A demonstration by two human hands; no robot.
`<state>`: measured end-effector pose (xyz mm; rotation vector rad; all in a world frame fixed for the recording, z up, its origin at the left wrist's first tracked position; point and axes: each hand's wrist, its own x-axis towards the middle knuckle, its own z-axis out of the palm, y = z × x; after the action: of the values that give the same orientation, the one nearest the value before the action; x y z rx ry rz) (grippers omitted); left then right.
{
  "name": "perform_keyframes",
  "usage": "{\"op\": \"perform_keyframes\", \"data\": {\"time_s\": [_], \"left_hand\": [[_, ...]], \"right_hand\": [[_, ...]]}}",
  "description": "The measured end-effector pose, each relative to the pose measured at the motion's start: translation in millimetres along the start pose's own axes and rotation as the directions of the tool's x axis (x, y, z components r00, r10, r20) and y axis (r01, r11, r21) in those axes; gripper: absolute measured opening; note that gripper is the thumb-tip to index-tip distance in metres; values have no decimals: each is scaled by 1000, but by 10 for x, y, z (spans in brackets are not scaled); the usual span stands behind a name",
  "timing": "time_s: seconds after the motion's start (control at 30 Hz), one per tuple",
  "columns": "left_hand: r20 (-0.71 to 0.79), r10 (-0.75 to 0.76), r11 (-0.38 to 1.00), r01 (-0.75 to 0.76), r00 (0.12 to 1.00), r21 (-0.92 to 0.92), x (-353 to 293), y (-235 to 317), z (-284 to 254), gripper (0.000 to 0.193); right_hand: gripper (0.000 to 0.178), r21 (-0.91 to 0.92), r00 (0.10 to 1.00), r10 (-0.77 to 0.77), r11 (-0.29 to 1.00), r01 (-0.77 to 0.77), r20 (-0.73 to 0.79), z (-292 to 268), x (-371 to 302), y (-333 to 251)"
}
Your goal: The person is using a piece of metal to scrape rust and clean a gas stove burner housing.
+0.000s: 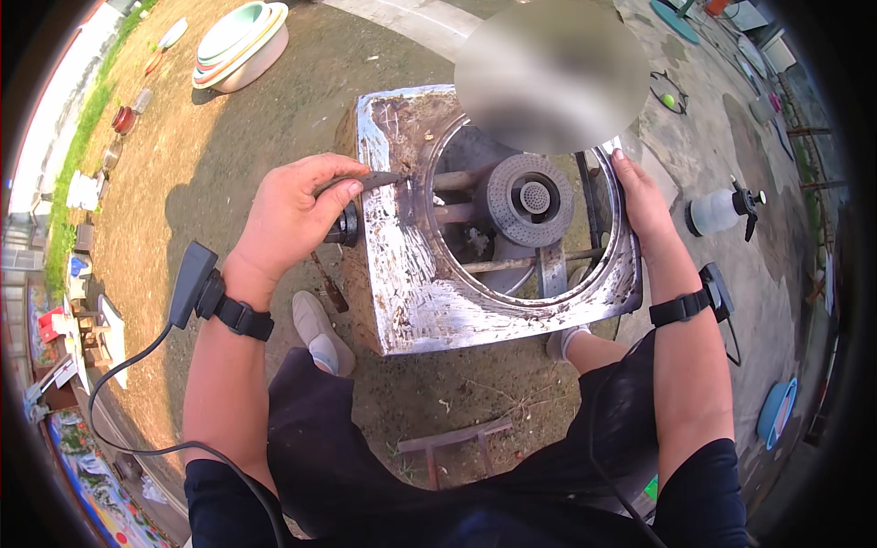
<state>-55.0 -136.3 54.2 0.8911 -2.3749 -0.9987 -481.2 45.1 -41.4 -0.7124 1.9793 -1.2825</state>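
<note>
A worn single-burner gas stove [402, 301] stands in front of me, its white top covered with rust and brown grime. Inside its large round opening sits a round, perforated metal burner [534, 196]. My left hand [297, 210] pinches a dark, thin, pointed blade [379, 179], whose tip touches the dirty top left of the opening. By that hand, a black knob [343, 226] sticks out from the stove's left side. My right hand [644, 196] grips the stove's right edge, thumb on top, other fingers mostly hidden. A blurred patch covers the far right corner.
Stacked basins [239, 46] lie at the far left. A spray bottle [717, 212] stands on the concrete at right, with a blue basin [776, 413] nearer. A brown-handled tool [331, 285] lies by my left shoe [320, 329]. Cables hang from both wrist straps.
</note>
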Motion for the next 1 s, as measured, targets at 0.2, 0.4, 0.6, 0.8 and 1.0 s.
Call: {"op": "perform_keyframes", "data": {"time_s": [0.2, 0.4, 0.6, 0.8, 1.0], "left_hand": [[143, -8, 1000, 12, 990, -25, -243, 102, -3, 18], [2, 3, 997, -3, 1000, 82, -79, 33, -46, 19], [178, 64, 994, -78, 982, 76, -301, 131, -41, 19], [-5, 71, 992, -70, 997, 106, -53, 53, -36, 17], [124, 75, 993, -86, 989, 81, -252, 133, -37, 17]], "right_hand": [[58, 17, 1000, 17, 1000, -17, -1, -2, -44, -51], [56, 113, 998, 55, 992, -58, 34, 41, -71, -113], [55, 71, 999, 52, 996, -53, 8, 33, -100, -145], [57, 28, 999, 22, 999, -23, 36, 3, -22, -95], [66, 8, 997, 78, 997, -79, 16, 21, -102, -156]]}}
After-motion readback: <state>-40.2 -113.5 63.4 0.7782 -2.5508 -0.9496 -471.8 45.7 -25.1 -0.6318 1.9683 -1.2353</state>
